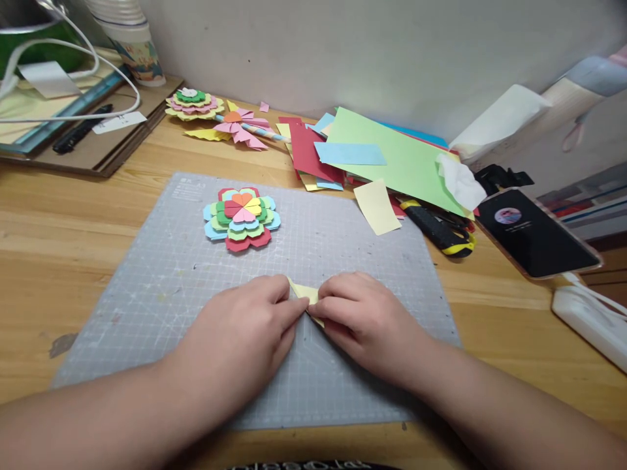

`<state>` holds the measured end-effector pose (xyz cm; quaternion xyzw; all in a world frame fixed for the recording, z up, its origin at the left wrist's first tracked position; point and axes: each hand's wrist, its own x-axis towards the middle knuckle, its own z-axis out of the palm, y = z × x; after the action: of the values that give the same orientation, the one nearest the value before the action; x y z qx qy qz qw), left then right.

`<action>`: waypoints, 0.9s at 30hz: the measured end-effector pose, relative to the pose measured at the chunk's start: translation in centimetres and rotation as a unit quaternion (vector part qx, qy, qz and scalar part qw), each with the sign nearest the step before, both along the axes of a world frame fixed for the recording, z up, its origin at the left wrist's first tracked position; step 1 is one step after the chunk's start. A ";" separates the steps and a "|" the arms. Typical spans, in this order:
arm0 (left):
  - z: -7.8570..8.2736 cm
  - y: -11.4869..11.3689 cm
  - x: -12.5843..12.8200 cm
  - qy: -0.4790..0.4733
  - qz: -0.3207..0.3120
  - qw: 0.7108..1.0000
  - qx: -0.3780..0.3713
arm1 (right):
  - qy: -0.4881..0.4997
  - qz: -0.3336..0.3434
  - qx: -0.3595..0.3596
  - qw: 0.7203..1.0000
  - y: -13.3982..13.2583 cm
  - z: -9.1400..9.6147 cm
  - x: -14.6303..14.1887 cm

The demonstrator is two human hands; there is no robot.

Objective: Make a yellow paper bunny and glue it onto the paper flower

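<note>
A small piece of pale yellow paper, folded along an edge, lies between my hands on the grey cutting mat. My left hand pinches its left end, with the fingers curled and the thumb hidden in part. At its right side my right hand is closed on the same paper, fingertips almost touching those of the left. Much of the paper is covered by my fingers. Beyond my left hand sits a layered paper flower in red, blue, green, yellow, pink and orange.
Loose coloured sheets are piled along the wall, with a yellow slip in front. A yellow-and-black utility knife lies beside a phone. Paper flowers, stacked cups and a black pen are at the back left.
</note>
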<state>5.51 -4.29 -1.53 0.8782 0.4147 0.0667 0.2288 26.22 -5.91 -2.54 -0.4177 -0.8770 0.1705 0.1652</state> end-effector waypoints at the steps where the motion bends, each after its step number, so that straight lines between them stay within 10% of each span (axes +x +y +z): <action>1: 0.0 -0.1 0.0 0.034 -0.014 0.999 0.003 | -0.014 0.003 -0.003 1.000 -0.1 0.1 0.0; 9: 0.5 -0.7 0.2 0.110 -0.059 0.990 0.061 | -0.089 0.032 0.021 0.995 -0.1 0.9 -0.1; 17: 0.1 -0.4 0.0 0.039 -0.041 0.991 0.121 | 0.041 0.003 -0.047 0.998 0.0 0.6 0.1; 27: 0.8 0.1 0.8 -0.217 0.056 0.950 -0.217 | 0.339 -0.143 -0.349 0.861 -0.2 1.6 -1.1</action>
<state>6.30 -4.15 -0.72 0.7469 0.4078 0.1772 0.4943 25.11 -6.10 -0.91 -0.4854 -0.5801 0.5714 0.3185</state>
